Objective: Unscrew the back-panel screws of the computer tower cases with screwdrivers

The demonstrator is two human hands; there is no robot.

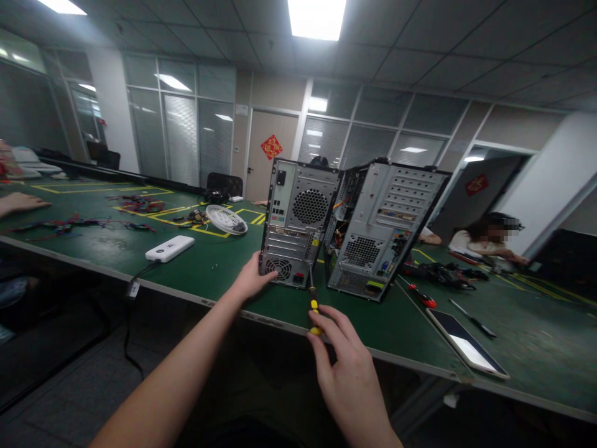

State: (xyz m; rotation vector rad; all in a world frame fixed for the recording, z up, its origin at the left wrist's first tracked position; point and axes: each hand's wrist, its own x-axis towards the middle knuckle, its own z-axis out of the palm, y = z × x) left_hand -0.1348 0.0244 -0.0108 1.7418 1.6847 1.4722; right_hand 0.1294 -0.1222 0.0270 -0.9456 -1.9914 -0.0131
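Observation:
A computer case (pixel 291 235) stands upright near the table's front edge, its rear panel with fan grille and ports facing me. My left hand (pixel 250 278) grips its lower left edge, the thumb lying over the panel and the other fingers hidden along the side. Between the thumb and fingers of my right hand (pixel 347 354) is the handle of a black and yellow screwdriver (pixel 314 306). Its shaft points up at the panel's lower right edge; whether the tip sits in a screw is too small to tell. A second computer case (pixel 370 214) stands close on the right, slightly tilted in view.
On the green table (pixel 219 274) lie a white power bank (pixel 170 248) with a cable, a white plastic basket (pixel 227 219) and several wires. To the right are a red and black screwdriver (pixel 423 297), a dark pen-like tool (pixel 473 318) and a tablet (pixel 466 342). Another person (pixel 487 239) sits at right.

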